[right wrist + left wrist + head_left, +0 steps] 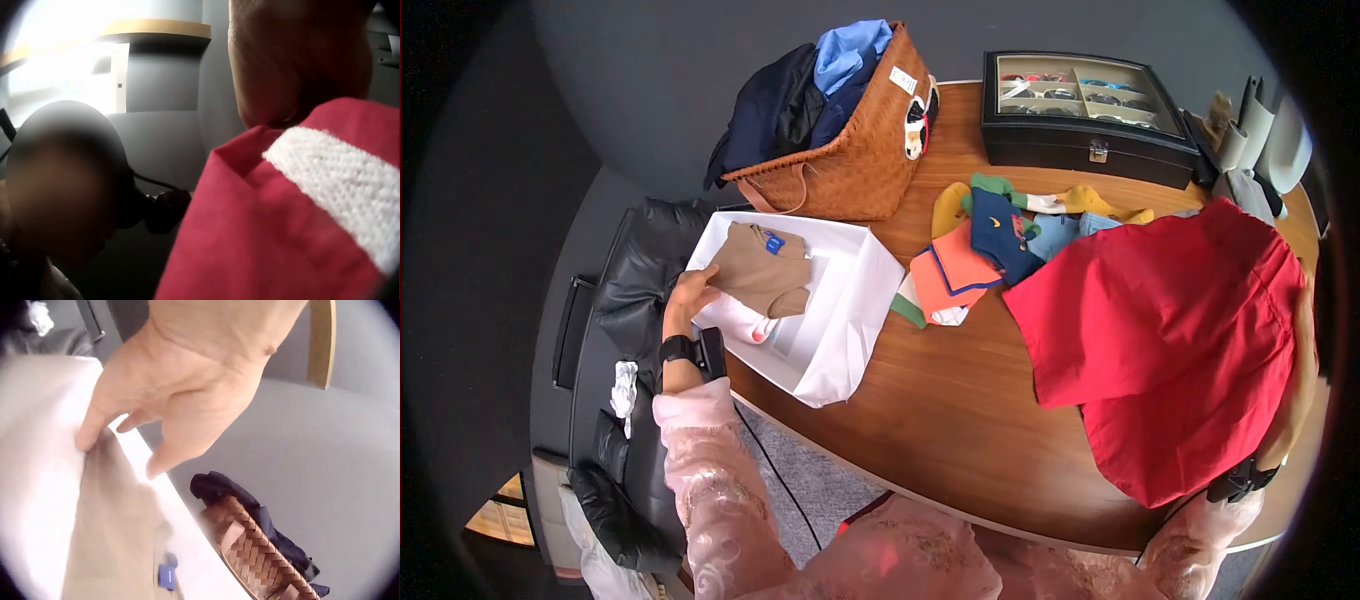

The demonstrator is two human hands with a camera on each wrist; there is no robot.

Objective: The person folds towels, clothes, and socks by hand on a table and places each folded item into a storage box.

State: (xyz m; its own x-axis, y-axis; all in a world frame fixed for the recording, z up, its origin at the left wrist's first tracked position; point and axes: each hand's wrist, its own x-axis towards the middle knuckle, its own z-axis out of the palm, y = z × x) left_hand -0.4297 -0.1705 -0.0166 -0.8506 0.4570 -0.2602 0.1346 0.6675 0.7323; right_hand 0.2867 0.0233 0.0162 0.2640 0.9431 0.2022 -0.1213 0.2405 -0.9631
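Observation:
A brown garment with a blue tag lies in a white box. My left hand is at the box's left rim, its fingertips by the garment's edge. In the left wrist view the fingers of that hand are spread and loosely bent over the brown cloth and the rim. A large red garment hangs spread from my right hand, which grips its far right edge. In the right wrist view, red cloth with a white knitted strip covers the fingertips of the hand.
Folded small clothes and socks lie mid-table. Behind them stands a black glass-topped case. A woven basket full of dark and blue clothes is behind the box. White containers stand at the back right; a black chair is at left.

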